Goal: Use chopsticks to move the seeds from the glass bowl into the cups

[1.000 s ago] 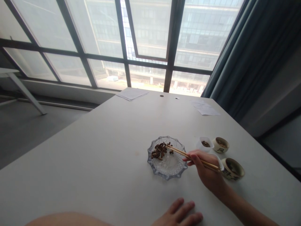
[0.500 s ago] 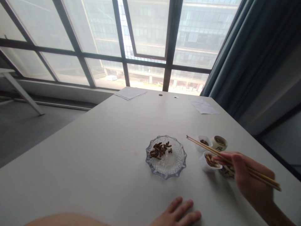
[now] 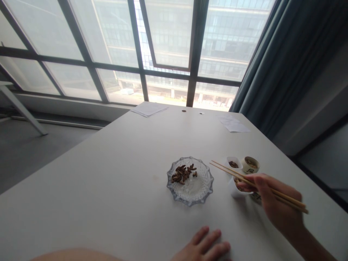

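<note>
My right hand point(image 3: 274, 199) is closed around a pair of wooden chopsticks point(image 3: 231, 171). Their tips hang slightly apart, just right of a scalloped glass plate point(image 3: 197, 190), and I see nothing between them. Small dark brown, elongated pieces point(image 3: 181, 174) lie on the plate's left side. Under the chopsticks stands a white plastic cup point(image 3: 239, 192) of lighter brown pieces, partly covered by my fingers. My left hand point(image 3: 203, 248) rests flat on the table below the plate, its fingers spread and holding nothing.
Behind the chopsticks are another white plastic cup point(image 3: 233, 163) with dark pieces and a cream cup point(image 3: 250, 165) with a dark character. A second marked cup point(image 3: 256, 197) is mostly hidden. Paper sheets point(image 3: 149, 108) and another sheet point(image 3: 234, 124) lie at the table's far end.
My right hand has moved left with the chopsticks, bringing the tips closer to the plate. The tips, together before, now stand apart. My left hand stays on the table.
</note>
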The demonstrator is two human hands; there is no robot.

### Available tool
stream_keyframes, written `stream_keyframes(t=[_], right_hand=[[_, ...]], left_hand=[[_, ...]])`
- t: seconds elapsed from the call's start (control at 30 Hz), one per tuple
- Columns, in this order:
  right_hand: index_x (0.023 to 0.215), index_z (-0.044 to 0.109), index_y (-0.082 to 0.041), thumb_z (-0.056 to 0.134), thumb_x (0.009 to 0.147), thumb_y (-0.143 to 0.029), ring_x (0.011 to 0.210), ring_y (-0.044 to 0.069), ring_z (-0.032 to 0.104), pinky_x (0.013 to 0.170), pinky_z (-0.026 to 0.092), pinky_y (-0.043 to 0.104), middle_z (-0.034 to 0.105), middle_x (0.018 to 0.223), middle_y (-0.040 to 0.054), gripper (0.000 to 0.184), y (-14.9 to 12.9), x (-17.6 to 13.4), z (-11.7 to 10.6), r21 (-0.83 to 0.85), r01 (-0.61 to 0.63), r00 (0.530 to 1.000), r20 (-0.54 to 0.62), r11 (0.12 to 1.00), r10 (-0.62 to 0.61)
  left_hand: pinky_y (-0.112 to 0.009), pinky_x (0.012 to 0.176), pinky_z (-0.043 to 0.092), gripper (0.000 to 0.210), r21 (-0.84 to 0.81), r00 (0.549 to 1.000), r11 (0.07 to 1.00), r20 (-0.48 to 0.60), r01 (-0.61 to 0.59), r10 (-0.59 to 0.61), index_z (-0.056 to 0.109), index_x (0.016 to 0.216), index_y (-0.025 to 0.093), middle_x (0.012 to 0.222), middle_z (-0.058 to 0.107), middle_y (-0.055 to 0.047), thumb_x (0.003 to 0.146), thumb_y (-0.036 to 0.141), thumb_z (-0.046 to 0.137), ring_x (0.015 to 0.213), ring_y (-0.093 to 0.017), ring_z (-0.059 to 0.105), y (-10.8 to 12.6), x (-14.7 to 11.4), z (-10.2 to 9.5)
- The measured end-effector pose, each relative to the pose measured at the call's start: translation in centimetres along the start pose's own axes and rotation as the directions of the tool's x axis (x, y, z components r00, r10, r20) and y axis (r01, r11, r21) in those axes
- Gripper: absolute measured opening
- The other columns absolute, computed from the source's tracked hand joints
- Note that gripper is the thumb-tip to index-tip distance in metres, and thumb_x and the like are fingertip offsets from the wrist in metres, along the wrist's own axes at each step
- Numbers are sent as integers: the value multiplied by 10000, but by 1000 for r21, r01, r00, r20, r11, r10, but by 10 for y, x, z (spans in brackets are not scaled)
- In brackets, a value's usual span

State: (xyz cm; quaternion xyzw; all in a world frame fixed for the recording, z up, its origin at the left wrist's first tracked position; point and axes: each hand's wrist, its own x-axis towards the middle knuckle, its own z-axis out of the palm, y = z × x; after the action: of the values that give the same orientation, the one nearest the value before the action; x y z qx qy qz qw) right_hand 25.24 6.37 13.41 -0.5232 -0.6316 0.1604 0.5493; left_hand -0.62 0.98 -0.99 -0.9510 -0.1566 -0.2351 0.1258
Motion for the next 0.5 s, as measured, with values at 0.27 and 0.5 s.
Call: stream_keyframes(t=[0.27, 0.5], right_hand=[[908, 799, -230, 608, 1065, -339, 682, 164, 769, 663, 619, 258, 808, 814, 24, 270, 15, 0, 56, 75, 75, 960, 266, 994, -93], [885, 784, -232, 606, 1068, -321, 703, 150, 750, 692, 575, 254, 792, 808, 5, 270, 7, 4, 59, 52, 117, 945, 302, 992, -127]], left_hand=[[-327, 1116, 489, 392, 40, 997, 999, -76, 25, -22, 629, 1446, 292, 1560, 562, 81, 1179, 421, 374, 1364, -177, 566, 2, -3, 10], [-356, 1109, 506, 413, 17, 998, 1000, -54, 16, -15, 647, 1435, 299, 1561, 559, 86, 1181, 426, 347, 1392, -200, 550, 2, -5, 10]])
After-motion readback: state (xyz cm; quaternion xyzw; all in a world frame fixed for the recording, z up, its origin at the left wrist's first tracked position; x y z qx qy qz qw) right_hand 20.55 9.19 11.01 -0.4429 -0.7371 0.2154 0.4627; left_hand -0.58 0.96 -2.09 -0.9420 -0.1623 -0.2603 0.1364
